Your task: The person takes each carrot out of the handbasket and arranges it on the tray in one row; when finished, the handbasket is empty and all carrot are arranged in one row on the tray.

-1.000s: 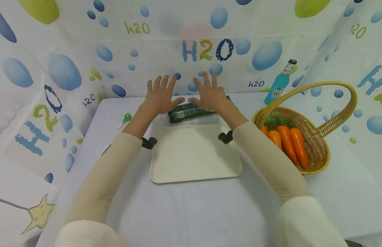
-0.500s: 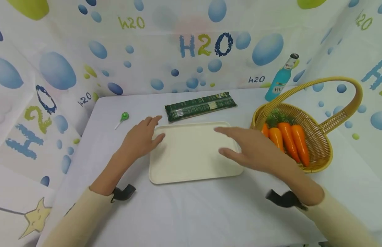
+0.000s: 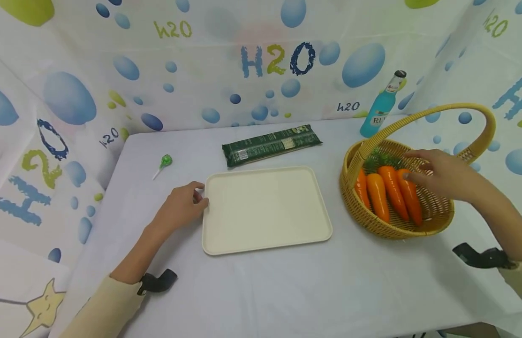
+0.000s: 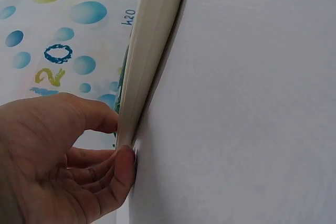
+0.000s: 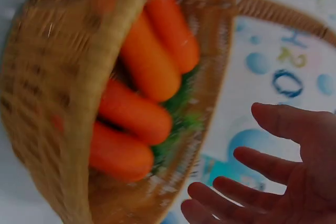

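At the left rim of a cream rectangular tray [image 3: 267, 211], my left hand [image 3: 180, 209] pinches the edge. In the left wrist view the thumb [image 4: 100, 115] lies on the upper side of the tray's rim [image 4: 137, 72], and curled fingertips reach beneath it. Over the right part of a woven basket [image 3: 396, 231] hangs my right hand [image 3: 448, 176], its fingers spread and holding nothing. Several orange carrots [image 3: 393, 195] with green tops lie inside the basket. The right wrist view shows the open fingers beside the basket's rim and the carrots [image 5: 152, 66].
Behind the tray lies a long dark green packet [image 3: 272, 145]. A green lollipop [image 3: 165, 161] is at the back left. A blue bottle [image 3: 381, 110] stands behind the basket, whose tall arched handle [image 3: 438, 109] rises on the right. A patterned sheet closes off the back and sides.
Both hands have come back from the far side of the table. The left has gone down to the tray's left rim and taken hold; the right has swung over to the basket.
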Motion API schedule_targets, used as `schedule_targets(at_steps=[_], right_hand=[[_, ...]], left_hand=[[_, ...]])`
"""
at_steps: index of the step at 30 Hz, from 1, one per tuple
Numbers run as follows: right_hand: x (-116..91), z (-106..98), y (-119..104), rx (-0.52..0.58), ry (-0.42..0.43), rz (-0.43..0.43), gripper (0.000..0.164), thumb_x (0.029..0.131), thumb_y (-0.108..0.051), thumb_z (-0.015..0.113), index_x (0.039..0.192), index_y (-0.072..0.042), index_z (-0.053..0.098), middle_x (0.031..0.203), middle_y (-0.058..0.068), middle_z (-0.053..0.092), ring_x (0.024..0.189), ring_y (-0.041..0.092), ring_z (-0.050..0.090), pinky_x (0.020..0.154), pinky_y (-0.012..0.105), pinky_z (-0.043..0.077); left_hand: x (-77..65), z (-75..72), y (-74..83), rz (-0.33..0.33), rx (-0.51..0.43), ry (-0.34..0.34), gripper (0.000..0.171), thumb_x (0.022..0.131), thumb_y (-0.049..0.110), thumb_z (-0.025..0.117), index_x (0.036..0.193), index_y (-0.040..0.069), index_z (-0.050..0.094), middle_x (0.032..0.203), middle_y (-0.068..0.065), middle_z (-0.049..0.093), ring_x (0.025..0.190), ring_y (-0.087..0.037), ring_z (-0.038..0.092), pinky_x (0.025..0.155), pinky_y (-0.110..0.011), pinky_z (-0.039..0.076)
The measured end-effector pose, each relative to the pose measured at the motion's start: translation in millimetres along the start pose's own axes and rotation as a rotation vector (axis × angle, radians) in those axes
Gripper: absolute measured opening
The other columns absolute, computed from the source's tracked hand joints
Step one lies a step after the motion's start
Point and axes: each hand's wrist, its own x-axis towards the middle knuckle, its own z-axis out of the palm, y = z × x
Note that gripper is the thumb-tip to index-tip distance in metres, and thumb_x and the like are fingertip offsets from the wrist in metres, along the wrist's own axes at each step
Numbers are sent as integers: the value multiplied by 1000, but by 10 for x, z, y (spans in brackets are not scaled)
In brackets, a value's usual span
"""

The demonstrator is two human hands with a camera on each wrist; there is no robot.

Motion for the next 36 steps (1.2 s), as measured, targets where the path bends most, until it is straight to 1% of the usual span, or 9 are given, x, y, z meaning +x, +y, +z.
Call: schedule_targets(at_steps=[4, 7, 9, 14, 19, 21, 25, 29, 36], right_hand=[[283, -31, 242, 12, -99, 48, 62, 99, -39, 58, 140, 6, 44, 133, 38, 47, 117, 56, 47, 86, 68, 45], [423, -21, 325, -16, -154, 56, 57, 98, -32, 60, 136, 8, 47, 128, 39, 49, 112, 55, 49, 85, 68, 45], [490, -1, 369, -35, -185, 38, 52, 98, -28, 61, 133, 8, 49, 124, 38, 52, 109, 54, 52, 84, 66, 46], [560, 96, 434, -8, -244, 6, 38, 96, -16, 61, 126, 7, 57, 115, 35, 59, 102, 49, 57, 82, 59, 50], [572, 160, 425, 64, -283, 26, 36, 95, -10, 60, 124, 10, 54, 109, 30, 59, 83, 32, 61, 69, 45, 57], [570, 176, 409, 96, -296, 44, 37, 95, -8, 60, 125, 11, 51, 110, 33, 56, 78, 27, 61, 65, 42, 58], [563, 209, 387, 121, -279, 59, 39, 94, -8, 63, 125, 11, 49, 117, 39, 51, 77, 25, 63, 62, 41, 59], [527, 210, 392, 98, -219, 54, 39, 93, -10, 65, 125, 8, 52, 118, 39, 51, 73, 24, 64, 59, 39, 59], [393, 72, 379, 130, -132, 101, 44, 95, -19, 64, 130, 2, 48, 122, 37, 47, 77, 26, 65, 64, 41, 59]], left_hand=[[-8, -4, -5, -5, -47, -37, 48, 95, 19, 59, 134, -8, 51, 93, -11, 67, 68, -17, 60, 57, -31, 50], [0, 3, -24, -10, -72, -57, 49, 95, 18, 59, 135, -9, 50, 93, -11, 68, 66, -16, 61, 56, -30, 51], [4, 7, -31, -15, -84, -67, 50, 95, 18, 59, 136, -9, 49, 93, -11, 68, 65, -15, 62, 56, -30, 51], [-14, 9, -26, -20, -102, -77, 50, 96, 17, 59, 137, -9, 48, 93, -10, 67, 63, -14, 62, 56, -31, 51], [-22, 8, -13, -23, -104, -66, 49, 95, 16, 60, 137, -8, 50, 90, -9, 68, 62, -14, 62, 55, -31, 50], [-16, 3, -3, -20, -102, -58, 49, 94, 15, 60, 136, -8, 50, 90, -9, 68, 63, -14, 62, 55, -31, 50], [-6, -14, 11, -26, -94, -54, 49, 94, 15, 61, 136, -8, 51, 90, -9, 69, 63, -15, 63, 55, -31, 50], [-7, -30, 28, -30, -87, -56, 49, 94, 15, 60, 136, -9, 50, 89, -9, 69, 63, -15, 63, 55, -31, 49], [-24, -28, 58, -19, -89, -61, 49, 95, 13, 60, 136, -10, 50, 87, -7, 69, 62, -14, 62, 55, -30, 49]])
